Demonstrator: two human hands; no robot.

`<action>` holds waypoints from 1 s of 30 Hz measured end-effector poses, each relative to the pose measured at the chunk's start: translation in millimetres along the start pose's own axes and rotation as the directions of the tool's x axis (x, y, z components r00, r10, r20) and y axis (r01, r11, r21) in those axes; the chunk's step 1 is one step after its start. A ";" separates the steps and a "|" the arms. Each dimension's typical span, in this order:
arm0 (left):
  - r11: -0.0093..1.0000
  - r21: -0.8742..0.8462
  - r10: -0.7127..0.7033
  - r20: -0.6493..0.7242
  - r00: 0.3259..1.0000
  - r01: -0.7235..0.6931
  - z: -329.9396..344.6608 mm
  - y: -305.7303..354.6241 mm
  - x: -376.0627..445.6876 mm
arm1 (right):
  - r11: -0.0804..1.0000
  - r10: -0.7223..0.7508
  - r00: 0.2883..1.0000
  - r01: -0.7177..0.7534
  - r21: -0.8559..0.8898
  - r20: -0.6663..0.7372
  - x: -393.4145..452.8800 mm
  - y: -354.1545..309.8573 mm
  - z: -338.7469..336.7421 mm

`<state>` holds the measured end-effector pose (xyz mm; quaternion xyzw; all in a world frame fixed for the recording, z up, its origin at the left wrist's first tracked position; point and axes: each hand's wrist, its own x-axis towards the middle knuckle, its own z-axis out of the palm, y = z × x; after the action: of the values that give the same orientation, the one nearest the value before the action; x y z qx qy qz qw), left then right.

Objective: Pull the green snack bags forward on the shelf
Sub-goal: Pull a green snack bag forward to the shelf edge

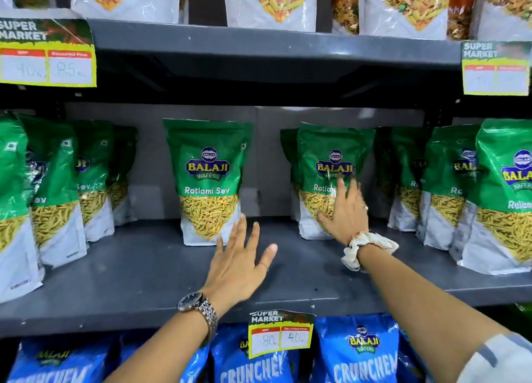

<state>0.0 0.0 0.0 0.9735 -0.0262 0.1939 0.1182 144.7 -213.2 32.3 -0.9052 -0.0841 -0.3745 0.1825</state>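
On the grey shelf, the left hand is held flat and spread just before the middle bag, the right hand is laid open against the next bag, set far back; either could be toppled by a push.

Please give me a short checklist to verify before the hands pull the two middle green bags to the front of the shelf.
1. Left hand open near the centre green bag: ok, fingers spread, not yet gripping.
2. Right hand on the right-centre green bag: ok, palm lies against its front.
3. Shelf in front of both bags free: ok.
4. Both bags upright: ok.
5. More bags behind the right-centre bag: ok, at least one visible; count cannot tell.
6. Anything behind the centre bag: cannot tell.
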 end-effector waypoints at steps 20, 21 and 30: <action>0.998 0.066 -0.035 0.332 0.942 0.014 18.5 -4.5 3.7 | 0.985 0.077 0.995 -0.086 0.148 0.063 -6.1 -3.4 15.1; 0.997 0.071 -0.035 0.341 0.940 0.012 18.5 -4.8 3.7 | 0.983 0.072 0.995 -0.082 0.165 0.068 -8.4 -1.8 12.4; 0.996 0.092 -0.046 0.346 0.937 0.015 19.3 -3.0 1.9 | 0.965 0.014 0.998 -0.029 0.260 0.059 -46.7 9.5 -27.5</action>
<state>9.2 -1.7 -17.2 0.9970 -0.0229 0.0181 0.0720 96.7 -233.5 14.6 -0.8844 -0.1280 -0.3323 0.3017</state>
